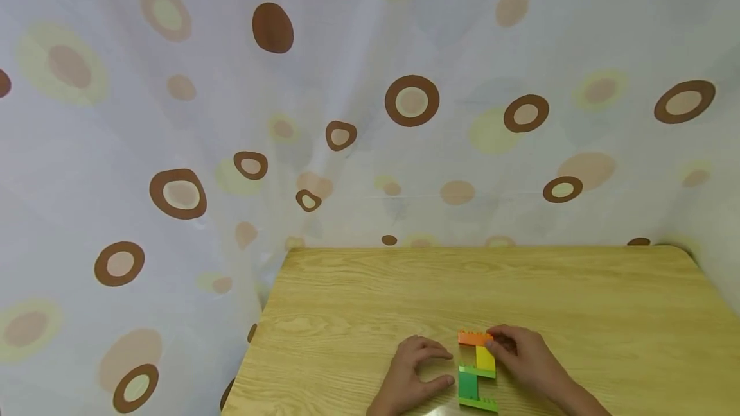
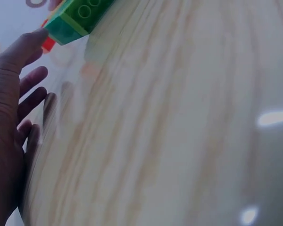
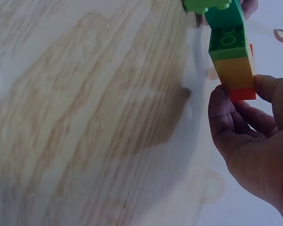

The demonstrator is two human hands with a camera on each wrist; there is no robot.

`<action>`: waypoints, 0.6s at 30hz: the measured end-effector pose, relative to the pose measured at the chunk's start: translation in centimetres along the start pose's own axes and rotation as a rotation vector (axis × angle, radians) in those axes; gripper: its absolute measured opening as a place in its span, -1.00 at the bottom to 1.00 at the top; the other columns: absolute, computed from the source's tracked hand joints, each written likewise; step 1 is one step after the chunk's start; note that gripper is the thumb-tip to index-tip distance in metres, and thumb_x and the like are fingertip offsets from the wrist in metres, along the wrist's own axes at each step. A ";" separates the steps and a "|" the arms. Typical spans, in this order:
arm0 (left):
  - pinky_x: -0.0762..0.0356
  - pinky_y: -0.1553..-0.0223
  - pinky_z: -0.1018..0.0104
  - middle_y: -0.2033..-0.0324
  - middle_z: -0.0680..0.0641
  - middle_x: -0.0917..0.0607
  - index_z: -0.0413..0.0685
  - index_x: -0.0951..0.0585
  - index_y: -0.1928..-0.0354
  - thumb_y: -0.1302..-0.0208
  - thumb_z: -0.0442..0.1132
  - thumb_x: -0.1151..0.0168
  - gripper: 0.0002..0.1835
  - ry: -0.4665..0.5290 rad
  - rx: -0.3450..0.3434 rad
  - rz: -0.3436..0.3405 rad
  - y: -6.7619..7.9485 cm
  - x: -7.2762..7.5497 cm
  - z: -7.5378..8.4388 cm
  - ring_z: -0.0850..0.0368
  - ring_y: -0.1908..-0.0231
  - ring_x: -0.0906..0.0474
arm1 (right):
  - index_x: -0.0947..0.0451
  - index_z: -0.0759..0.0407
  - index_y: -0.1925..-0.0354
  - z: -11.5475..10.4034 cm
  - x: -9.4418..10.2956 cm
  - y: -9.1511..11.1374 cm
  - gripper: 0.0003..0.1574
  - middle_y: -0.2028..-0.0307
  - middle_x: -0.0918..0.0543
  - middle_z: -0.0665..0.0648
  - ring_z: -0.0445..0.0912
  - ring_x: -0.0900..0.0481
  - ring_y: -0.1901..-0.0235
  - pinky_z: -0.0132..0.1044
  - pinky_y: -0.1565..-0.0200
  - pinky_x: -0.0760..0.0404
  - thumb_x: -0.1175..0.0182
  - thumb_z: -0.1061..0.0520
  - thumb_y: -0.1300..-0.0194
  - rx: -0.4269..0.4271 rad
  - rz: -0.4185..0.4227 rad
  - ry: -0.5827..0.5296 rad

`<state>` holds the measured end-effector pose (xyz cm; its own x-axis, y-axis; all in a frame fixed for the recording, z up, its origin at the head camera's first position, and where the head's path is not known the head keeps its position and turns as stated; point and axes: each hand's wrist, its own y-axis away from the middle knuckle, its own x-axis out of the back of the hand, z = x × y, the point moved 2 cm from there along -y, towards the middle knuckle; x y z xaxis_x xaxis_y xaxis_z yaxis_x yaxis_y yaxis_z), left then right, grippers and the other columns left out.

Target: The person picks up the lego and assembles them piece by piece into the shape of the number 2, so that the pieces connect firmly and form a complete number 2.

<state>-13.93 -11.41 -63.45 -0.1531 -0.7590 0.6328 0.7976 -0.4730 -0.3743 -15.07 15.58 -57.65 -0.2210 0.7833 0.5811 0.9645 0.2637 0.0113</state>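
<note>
Several toy building bricks are joined into one zigzag piece in the head view. An orange brick (image 1: pixel 471 339) sits at its far end, followed by a yellow brick (image 1: pixel 484 358), a thin light green brick (image 1: pixel 475 371), a dark green brick (image 1: pixel 467 386) and another thin light green brick (image 1: pixel 478 404). My right hand (image 1: pixel 534 363) pinches the orange end between thumb and fingers, as the right wrist view also shows at the orange brick (image 3: pixel 243 94). To the left, my left hand (image 1: pixel 409 374) has its fingers spread and relaxed, its thumb tip a little apart from the dark green brick.
Under both hands lies a wood-grain table (image 1: pixel 347 300), its left edge slanting past the left hand. A pale curtain (image 1: pixel 358 165) with brown and cream circles hangs behind and beside it. Bright light reflections (image 2: pixel 276 117) show on the tabletop.
</note>
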 end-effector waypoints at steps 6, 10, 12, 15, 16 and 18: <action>-0.46 -0.31 0.03 -0.10 0.35 -0.65 0.41 -0.74 -0.10 -0.35 0.18 -0.44 -0.67 -0.112 -0.045 -0.008 0.5 -0.1 0.6 0.38 -0.14 -0.52 | -0.70 0.32 -0.10 0.5 -0.8 0.5 -0.54 0.06 -0.80 0.10 -0.27 -0.69 0.24 -0.38 0.24 -0.68 -0.29 -0.04 -0.53 0.004 -0.064 0.015; -0.42 -0.36 0.00 -0.11 0.37 -0.64 0.41 -0.74 -0.10 -0.33 0.23 -0.44 -0.64 -0.105 -0.021 -0.025 0.4 0.0 0.9 0.38 -0.14 -0.51 | -0.72 0.27 -0.06 0.3 -1.2 0.8 -0.61 0.11 -0.78 0.05 -0.33 -0.63 0.29 -0.39 0.27 -0.65 -0.32 -0.01 -0.51 -0.016 -0.040 0.007; -0.40 -0.38 0.01 -0.11 0.38 -0.63 0.42 -0.74 -0.10 -0.32 0.24 -0.44 -0.64 -0.101 -0.010 -0.030 0.3 0.0 0.9 0.39 -0.15 -0.51 | -0.72 0.26 -0.04 0.2 -1.2 0.8 -0.65 0.13 -0.76 0.03 -0.33 -0.61 0.31 -0.39 0.29 -0.64 -0.33 0.02 -0.49 -0.019 -0.030 0.004; -0.42 -0.36 0.02 -0.10 0.37 -0.64 0.41 -0.74 -0.09 -0.34 0.24 -0.43 -0.65 -0.134 -0.028 -0.017 0.2 -0.1 0.8 0.39 -0.14 -0.51 | -0.70 0.28 -0.04 0.2 -1.3 0.9 -0.67 0.15 -0.74 0.02 -0.33 -0.60 0.32 -0.39 0.30 -0.64 -0.33 0.06 -0.50 -0.004 -0.026 0.007; -0.43 -0.36 0.02 -0.10 0.37 -0.64 0.41 -0.74 -0.09 -0.34 0.23 -0.43 -0.66 -0.142 -0.032 -0.012 0.3 -0.1 0.8 0.39 -0.13 -0.51 | -0.70 0.29 -0.04 0.2 -1.4 0.8 -0.67 0.16 -0.74 0.03 -0.33 -0.60 0.32 -0.39 0.30 -0.64 -0.34 0.06 -0.49 -0.002 -0.024 0.007; -0.44 -0.35 0.01 -0.10 0.36 -0.65 0.41 -0.74 -0.09 -0.36 0.22 -0.42 -0.67 -0.156 -0.039 -0.006 0.3 -0.1 0.7 0.39 -0.13 -0.52 | -0.70 0.30 -0.04 0.1 -1.4 0.8 -0.67 0.17 -0.74 0.03 -0.33 -0.60 0.32 -0.39 0.30 -0.64 -0.33 0.07 -0.50 0.001 -0.024 0.007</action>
<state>-13.24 -11.14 -63.13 -0.0630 -0.6790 0.7315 0.7736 -0.4963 -0.3941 -13.97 14.77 -58.58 -0.2435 0.7728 0.5861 0.9587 0.2835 0.0246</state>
